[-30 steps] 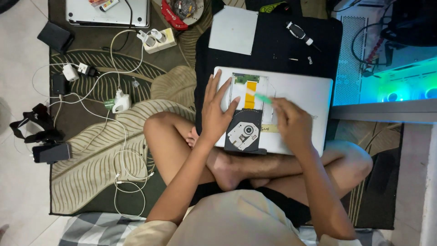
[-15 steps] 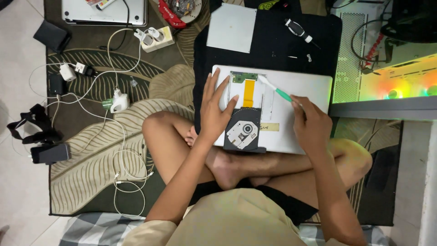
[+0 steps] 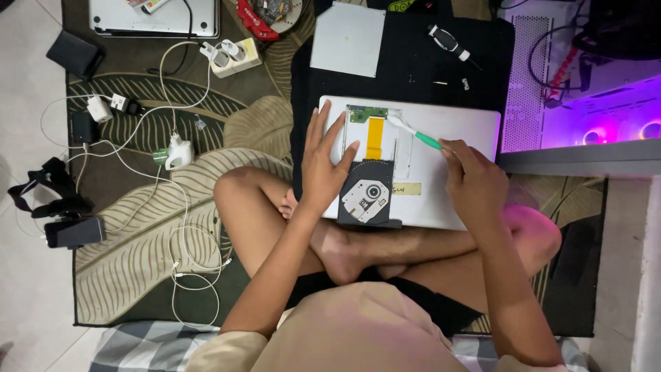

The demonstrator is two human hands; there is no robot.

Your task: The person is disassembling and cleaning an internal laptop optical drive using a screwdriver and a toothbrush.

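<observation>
A person is sitting cross-legged on a leaf-patterned rug (image 3: 138, 275), and one closed silver laptop (image 3: 454, 200) is resting across the knees. One opened optical drive (image 3: 375, 155) is lying on the laptop's left half, its black tray (image 3: 367, 196) reaching the laptop's near edge, with one yellow ribbon cable (image 3: 374, 138) and one small green circuit board (image 3: 366, 114) showing toward the far edge. The left hand (image 3: 323, 162) is lying spread wide and flat, pressing on the drive's left side, with the thumb touching the tray. The right hand (image 3: 475, 182) is closing narrowly around one green-handled toothbrush (image 3: 416, 133), whose white head is touching the drive's far right corner; the handle's end is hidden inside the fingers.

Beyond the laptop, one black mat (image 3: 413, 62) is carrying one loose metal cover plate (image 3: 348, 38), one small screwdriver-like tool (image 3: 447, 43) and a few tiny parts too small to make out. Left on the rug, white cables (image 3: 172, 207) are tangling around several chargers, and one power strip (image 3: 231, 56) is lying farther off. A second laptop (image 3: 155, 15) is being cut off by the top edge. At right, one computer case (image 3: 585, 83) is glowing purple.
</observation>
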